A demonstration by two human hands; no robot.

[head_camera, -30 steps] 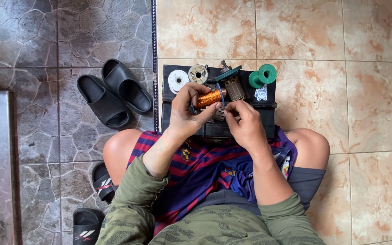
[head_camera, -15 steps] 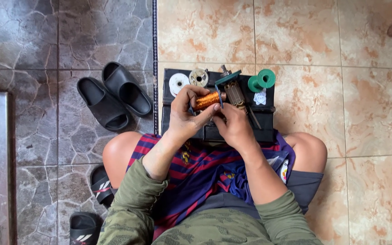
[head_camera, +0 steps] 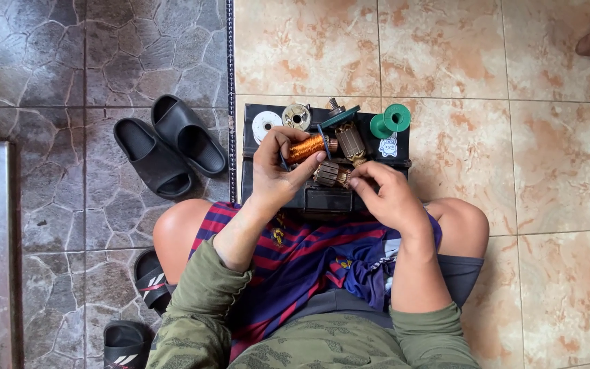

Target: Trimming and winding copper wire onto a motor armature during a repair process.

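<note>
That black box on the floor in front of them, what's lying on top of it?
On the black box: a white spool, a metal spool, two green spools and a motor armature. The left hand and right hand cover the rest.

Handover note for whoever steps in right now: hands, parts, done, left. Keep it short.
Left hand: closed around a copper wire spool, held over the black box.
Right hand: fingertips pinching at a small motor armature just below the spool.
On the box: a white spool, a metal spool, a second armature, two green spools.
Black slippers lie on the floor to the left.
Done: cannot tell how much wire is on the held armature.
Left: winding looks unfinished; both hands are on the parts.
</note>
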